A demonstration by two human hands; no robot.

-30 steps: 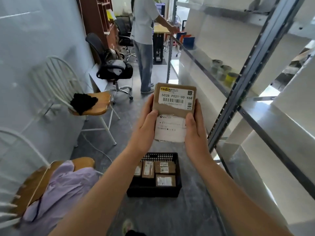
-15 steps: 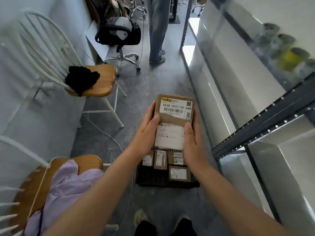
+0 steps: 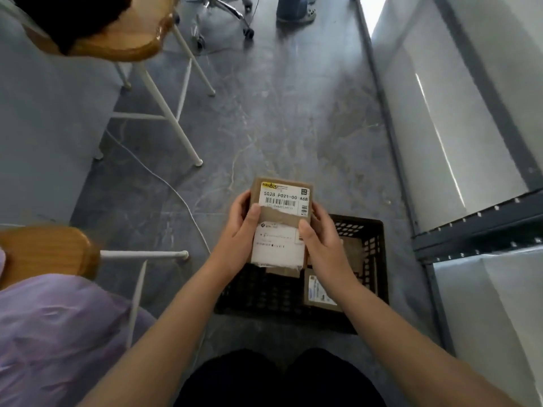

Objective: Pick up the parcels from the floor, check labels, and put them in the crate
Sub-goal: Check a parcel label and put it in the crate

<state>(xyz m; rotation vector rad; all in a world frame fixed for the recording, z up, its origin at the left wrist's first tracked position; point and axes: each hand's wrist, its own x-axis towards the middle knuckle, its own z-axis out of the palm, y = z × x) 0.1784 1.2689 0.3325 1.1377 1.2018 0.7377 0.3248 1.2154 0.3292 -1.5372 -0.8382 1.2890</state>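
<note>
A brown cardboard parcel (image 3: pixel 280 218) with two white labels, the upper one with a barcode, is held face up between both hands. My left hand (image 3: pixel 238 230) grips its left edge and my right hand (image 3: pixel 323 245) grips its right edge. Directly below it on the grey floor stands a black perforated crate (image 3: pixel 373 254). Inside the crate lies another labelled brown parcel (image 3: pixel 320 292), with more cardboard partly hidden under my hands.
Two white chairs with wooden seats (image 3: pixel 117 45) (image 3: pixel 50 251) stand on the left, the near one draped with purple cloth (image 3: pixel 58 333). A white cable (image 3: pixel 164 183) runs across the floor. Metal shelving (image 3: pixel 476 224) lines the right. Another person's feet (image 3: pixel 293 10) are ahead.
The view has tilted down toward the floor and crate. Both hands have lowered the parcel until it hangs just over the crate, still gripped on both sides.
</note>
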